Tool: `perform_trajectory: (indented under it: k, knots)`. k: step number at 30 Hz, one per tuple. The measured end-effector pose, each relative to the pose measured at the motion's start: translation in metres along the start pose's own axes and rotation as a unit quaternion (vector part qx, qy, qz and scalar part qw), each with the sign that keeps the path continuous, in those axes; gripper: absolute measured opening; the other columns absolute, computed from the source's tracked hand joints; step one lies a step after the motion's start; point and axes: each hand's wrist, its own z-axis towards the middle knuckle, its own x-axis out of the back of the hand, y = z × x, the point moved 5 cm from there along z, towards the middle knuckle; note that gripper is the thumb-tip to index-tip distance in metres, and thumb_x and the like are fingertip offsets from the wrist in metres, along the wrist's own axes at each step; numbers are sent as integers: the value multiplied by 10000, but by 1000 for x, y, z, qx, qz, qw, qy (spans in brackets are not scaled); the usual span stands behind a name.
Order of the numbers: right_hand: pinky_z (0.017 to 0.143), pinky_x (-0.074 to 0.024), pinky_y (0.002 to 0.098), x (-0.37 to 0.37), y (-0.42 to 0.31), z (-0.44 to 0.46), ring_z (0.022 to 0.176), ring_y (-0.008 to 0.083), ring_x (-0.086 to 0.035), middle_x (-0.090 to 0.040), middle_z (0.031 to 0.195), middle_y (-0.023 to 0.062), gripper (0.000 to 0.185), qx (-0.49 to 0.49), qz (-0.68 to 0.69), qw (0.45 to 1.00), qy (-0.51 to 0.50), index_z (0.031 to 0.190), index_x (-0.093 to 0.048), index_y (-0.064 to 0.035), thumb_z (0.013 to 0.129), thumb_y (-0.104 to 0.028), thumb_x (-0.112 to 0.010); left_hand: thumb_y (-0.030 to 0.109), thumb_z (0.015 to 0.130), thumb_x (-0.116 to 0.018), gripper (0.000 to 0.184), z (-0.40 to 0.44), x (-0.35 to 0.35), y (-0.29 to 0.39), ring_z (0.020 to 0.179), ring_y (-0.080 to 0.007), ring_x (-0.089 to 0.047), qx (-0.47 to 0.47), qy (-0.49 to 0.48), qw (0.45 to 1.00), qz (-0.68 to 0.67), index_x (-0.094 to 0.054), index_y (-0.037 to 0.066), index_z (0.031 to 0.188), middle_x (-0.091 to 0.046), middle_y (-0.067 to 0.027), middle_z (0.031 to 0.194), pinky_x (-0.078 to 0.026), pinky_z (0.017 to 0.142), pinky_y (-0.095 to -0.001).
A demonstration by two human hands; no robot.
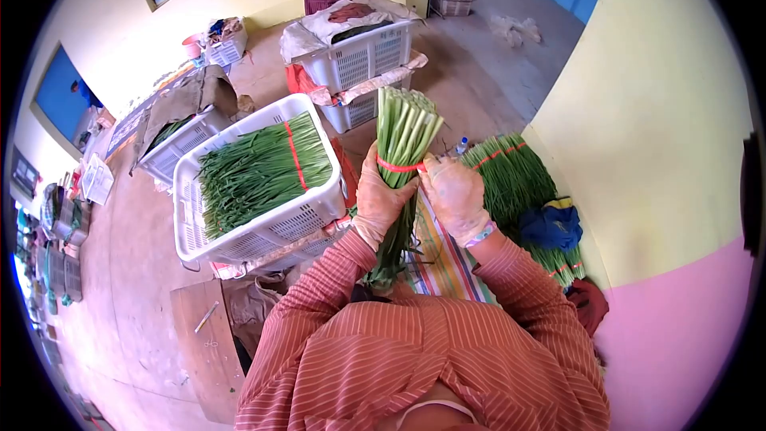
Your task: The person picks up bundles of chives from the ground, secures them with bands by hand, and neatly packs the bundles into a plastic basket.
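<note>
Red band (400, 167), green leaves (399, 231)

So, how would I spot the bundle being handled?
Start at the open white crate, left of centre. Just right of it, the left hand and right hand hold the bundle. Its pale stalk ends point up, while the bundles by the wall lie flat.

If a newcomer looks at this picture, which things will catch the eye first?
Probably the bundle of green stalks in the center, gripped by the left hand, pale ends up, with the right hand at its red band. Next might come the large white crate on the left, filled with red-banded greens, and then the yellow-and-pink wall on the right.
</note>
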Motion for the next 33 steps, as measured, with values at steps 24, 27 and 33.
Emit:
perform_trajectory:
  k: [24,27,33]
  knots:
    - [408,-340,194,-49,12,-45,443,73,-487,-542,552,1,559,-283,657,608,-344,802,-670,23,950,-489,-500,249,829,-754,568,-29,4,-15,1037,-138,-561,143,-151,899,-385,-463,43,1271,-590,-55,1167,-449,929,-310]
    - [405,-328,193,-54,5,-50,430,62,-453,-518,543,-3,561,-300,671,566,-373,812,-662,32,956,-482,-491,316,832,-745,575,-38,8,-24,1029,-146,-556,150,-141,906,-371,-474,50,1264,-589,-50,1150,-446,922,-314]
    - [468,-376,193,-85,37,-64,525,63,-510,-582,654,6,443,-380,597,637,-306,893,-648,6,943,-419,-533,392,864,-679,559,-56,33,-54,1030,-131,-560,171,-122,893,-398,-497,57,1273,-592,-41,1136,-451,918,-298]
